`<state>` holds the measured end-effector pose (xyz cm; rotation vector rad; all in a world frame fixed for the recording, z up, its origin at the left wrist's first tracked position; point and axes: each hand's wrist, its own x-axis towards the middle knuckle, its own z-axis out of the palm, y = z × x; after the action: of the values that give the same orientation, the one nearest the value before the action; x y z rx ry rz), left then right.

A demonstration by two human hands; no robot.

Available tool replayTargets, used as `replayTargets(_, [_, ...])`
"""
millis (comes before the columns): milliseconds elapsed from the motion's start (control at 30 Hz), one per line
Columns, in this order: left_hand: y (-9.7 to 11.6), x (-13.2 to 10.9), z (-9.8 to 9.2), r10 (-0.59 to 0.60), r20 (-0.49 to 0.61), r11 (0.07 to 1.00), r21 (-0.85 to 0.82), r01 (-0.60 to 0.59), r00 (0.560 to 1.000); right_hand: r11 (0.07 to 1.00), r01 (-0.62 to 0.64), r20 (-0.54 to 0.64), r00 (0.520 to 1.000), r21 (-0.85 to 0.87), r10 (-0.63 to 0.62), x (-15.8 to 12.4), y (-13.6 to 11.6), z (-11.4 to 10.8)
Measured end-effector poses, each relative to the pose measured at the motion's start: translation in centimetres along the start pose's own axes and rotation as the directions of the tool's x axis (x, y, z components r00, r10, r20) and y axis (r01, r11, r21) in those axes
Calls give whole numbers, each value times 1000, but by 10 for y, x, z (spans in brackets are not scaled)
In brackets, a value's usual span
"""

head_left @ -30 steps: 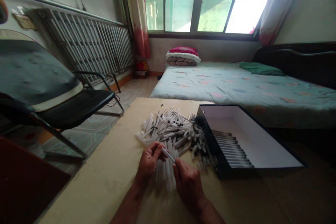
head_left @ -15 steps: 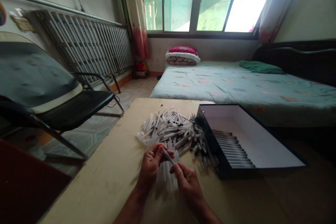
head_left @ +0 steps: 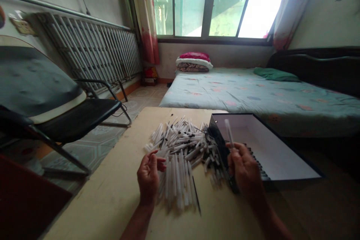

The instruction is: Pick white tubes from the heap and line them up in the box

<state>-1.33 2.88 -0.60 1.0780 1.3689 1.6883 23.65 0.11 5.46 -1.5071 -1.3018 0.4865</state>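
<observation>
My right hand [head_left: 244, 165] is closed on a pen [head_left: 229, 131] with a clear, whitish barrel, held upright over the near left side of the dark box [head_left: 289, 153]. Inside that box lies a row of finished-looking pens [head_left: 264, 174], partly hidden by my hand. My left hand [head_left: 151, 170] has its fingers loosely curled and apart, with nothing visible in them. Beside it, white translucent pen barrels [head_left: 178, 180] lie side by side, with a thin dark refill [head_left: 196, 195] at their right. Behind them spreads a pile of pen parts [head_left: 182, 135], white tubes and black pieces.
The pale table [head_left: 112, 195] carries the parts and the box. Past its far edge stands a bed [head_left: 225, 90] with folded bedding [head_left: 194, 62]. A black chair [head_left: 75, 116] is at the left, near a metal rack [head_left: 92, 48] along the wall.
My hands have moved apart. The right one has carried the pen rightward to the box, and the left has let go of it and shifted left. The row of barrels is now uncovered.
</observation>
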Motion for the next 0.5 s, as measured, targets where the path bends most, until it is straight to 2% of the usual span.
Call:
replayTargets(33, [-1,1,0,6,-33,1000,4,-6,999,987,24,17,1000,-157,-22,18,6,-15])
replayTargets(67, [-3,2,-1,10,-56,1000,5,-10,998,934,44,20,999,-355,-40,37,13,-28])
replayTargets(100, [-4,3,-1,13,-74,1000,5,-13,997,810,80,79,996,-581,-42,56,20,-40])
replayTargets(133, [-4,3,-1,17,-89,1000,6,-16,996,616,145,159,987,-774,-32,74,27,-48])
replayTargets(233, [-5,3,-2,29,-116,999,17,-27,993,433,193,224,974,-881,22,115,46,-58])
replayTargets(367, [-6,1,-2,35,-104,999,40,-31,994,346,311,377,915,-885,142,141,67,-47])
replayTargets(500, [-7,2,-2,36,-94,998,58,-30,995,310,380,455,862,-872,224,153,86,-31])
